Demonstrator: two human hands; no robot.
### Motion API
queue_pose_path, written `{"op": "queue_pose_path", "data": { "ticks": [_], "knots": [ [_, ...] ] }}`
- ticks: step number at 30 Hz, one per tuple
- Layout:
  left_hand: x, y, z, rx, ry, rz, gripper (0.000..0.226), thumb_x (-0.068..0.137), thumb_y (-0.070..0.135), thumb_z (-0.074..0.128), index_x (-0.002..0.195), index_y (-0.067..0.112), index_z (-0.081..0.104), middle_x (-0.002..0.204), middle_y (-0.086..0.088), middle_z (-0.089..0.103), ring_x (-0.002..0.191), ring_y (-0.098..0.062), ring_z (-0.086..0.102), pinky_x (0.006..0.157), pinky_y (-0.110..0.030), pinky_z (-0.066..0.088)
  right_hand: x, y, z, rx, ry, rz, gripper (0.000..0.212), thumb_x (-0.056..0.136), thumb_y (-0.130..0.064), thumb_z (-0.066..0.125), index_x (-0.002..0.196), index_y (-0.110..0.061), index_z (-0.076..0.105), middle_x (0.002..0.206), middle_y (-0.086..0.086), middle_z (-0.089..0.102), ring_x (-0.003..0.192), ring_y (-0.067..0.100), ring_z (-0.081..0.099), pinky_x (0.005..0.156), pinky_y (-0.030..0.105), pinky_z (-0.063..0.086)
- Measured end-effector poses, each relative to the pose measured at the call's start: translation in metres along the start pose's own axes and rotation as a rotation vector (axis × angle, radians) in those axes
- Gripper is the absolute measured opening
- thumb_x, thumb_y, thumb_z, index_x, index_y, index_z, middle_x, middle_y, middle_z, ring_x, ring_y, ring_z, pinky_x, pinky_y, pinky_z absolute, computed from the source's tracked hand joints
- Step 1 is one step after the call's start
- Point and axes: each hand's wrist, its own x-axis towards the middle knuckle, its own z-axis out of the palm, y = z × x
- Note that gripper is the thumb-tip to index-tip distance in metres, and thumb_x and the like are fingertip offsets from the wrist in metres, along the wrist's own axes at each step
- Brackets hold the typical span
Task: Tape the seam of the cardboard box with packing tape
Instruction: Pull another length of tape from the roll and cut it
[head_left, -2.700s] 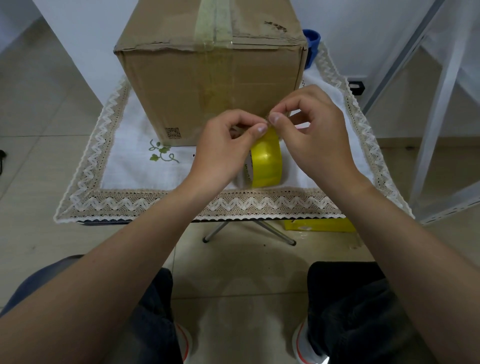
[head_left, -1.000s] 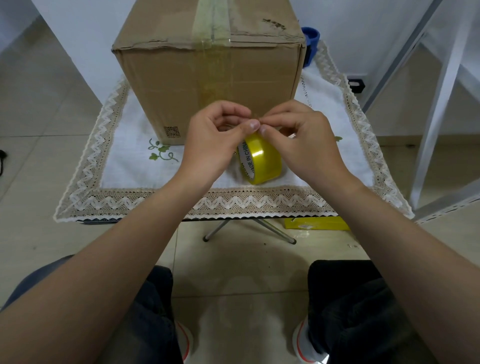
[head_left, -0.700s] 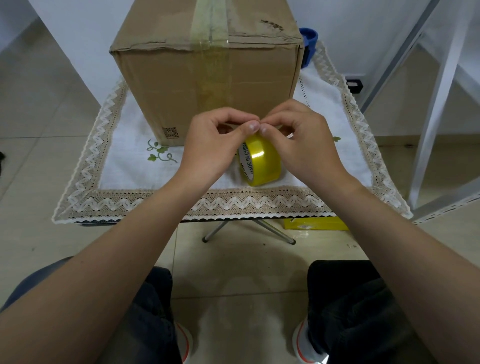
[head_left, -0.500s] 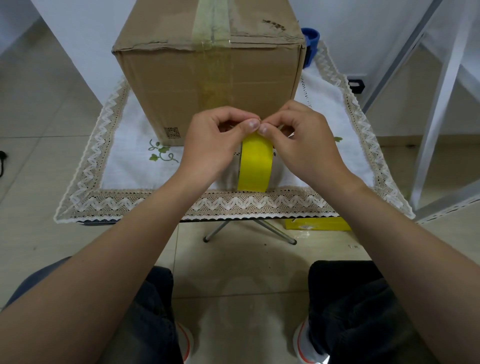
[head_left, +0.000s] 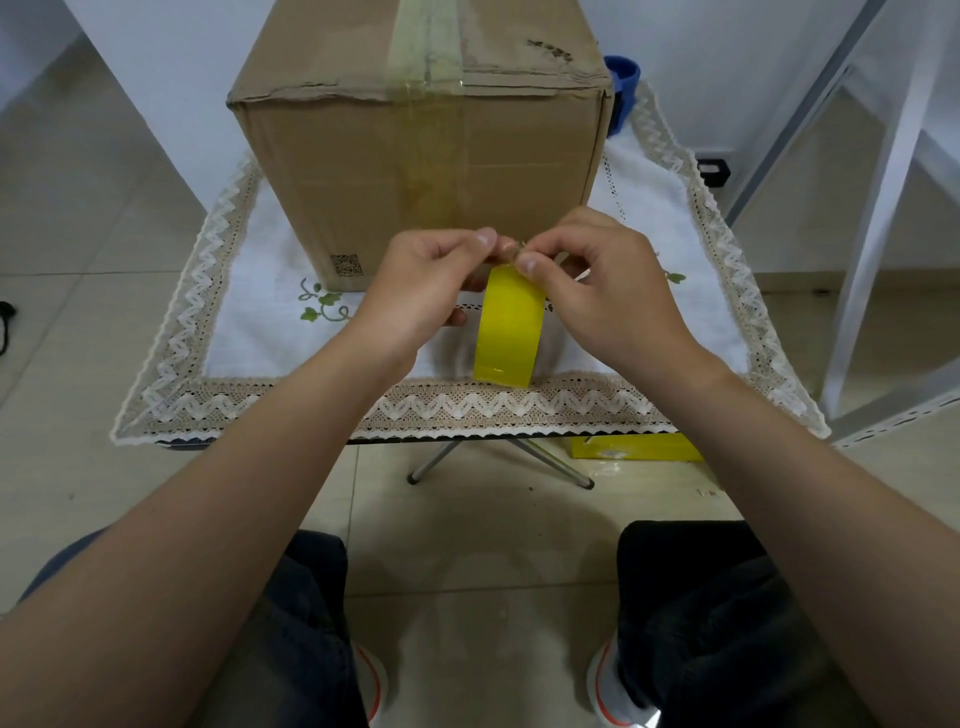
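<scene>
A large brown cardboard box (head_left: 363, 171) stands on the small table, with a strip of clear-yellowish tape along its top seam (head_left: 426, 52) and down its front face. A yellow roll of packing tape (head_left: 509, 327) stands on edge in front of the box, seen edge-on. My left hand (head_left: 421, 283) and my right hand (head_left: 608, 283) meet above the roll, thumbs and forefingers pinching at the top of the tape. The free end of the tape is too small to make out.
A white cloth with a lace border (head_left: 415, 410) covers the folding table. A blue cup (head_left: 623, 88) sits behind the box's right corner. A yellow flat box (head_left: 639, 447) lies on the floor under the table. White metal frame (head_left: 872, 208) stands at right. My knees are below.
The roll has turned from angled, showing its printed core, to edge-on. Both hands stay pinched at its top and have shifted only slightly.
</scene>
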Motion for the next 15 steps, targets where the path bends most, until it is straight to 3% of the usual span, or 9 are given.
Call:
{"op": "queue_pose_path", "data": {
  "ticks": [9, 15],
  "knots": [
    [0.0003, -0.0009, -0.0007, 0.019, 0.001, 0.038, 0.01, 0.096, 0.03, 0.071, 0.095, 0.031, 0.081, 0.099, 0.008, 0.081, 0.097, -0.013, 0.073, 0.062, -0.023, 0.052, 0.0008, -0.001, 0.0, 0.009, 0.0, 0.034, 0.008, 0.095, -0.018, 0.073, 0.089, -0.016, 0.078, 0.09, -0.005, 0.065, 0.077, 0.005, 0.06, 0.071, 0.013, 0.047],
    [-0.0014, -0.0012, 0.0053, 0.059, 0.067, 0.192, 0.009, 0.095, 0.016, 0.072, 0.098, 0.015, 0.08, 0.083, 0.011, 0.076, 0.07, 0.01, 0.068, 0.055, -0.006, 0.045, 0.0009, -0.0013, 0.0008, 0.026, 0.017, 0.034, 0.011, 0.094, -0.018, 0.073, 0.084, -0.019, 0.076, 0.088, -0.004, 0.065, 0.077, 0.007, 0.061, 0.07, 0.016, 0.047]
  ]
}}
